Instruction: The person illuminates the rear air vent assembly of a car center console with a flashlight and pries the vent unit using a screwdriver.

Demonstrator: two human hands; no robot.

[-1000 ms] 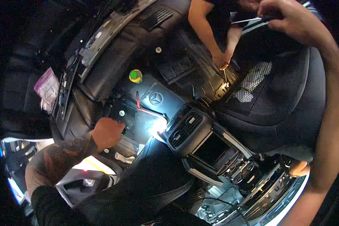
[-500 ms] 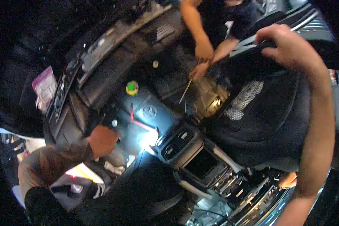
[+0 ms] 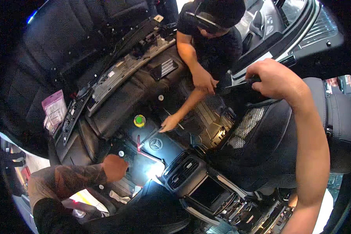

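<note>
Your L hand (image 3: 115, 167), knuckles up, sits L of the vent console (image 3: 185, 171); fingers hidden, can't tell if gripping. Your R hand (image 3: 275, 80), beyond & R of console, curls fingers round a dark object (image 3: 254, 80), kind unclear. Red bent bar (image 3: 147, 154): btwn console & L hand (nearer), long axis running off console's L end.

You've got a green-topped yellow bottle (image 3: 139, 120), a red lamp (image 3: 147, 155) glowing bluish white, a white disc (image 3: 121, 153), a purple-and-white bag (image 3: 54, 107) — plus silvery netting (image 3: 249, 124) on that black seat (image 3: 279, 142), and your left sleeve's (image 3: 52, 216) black too.
</note>
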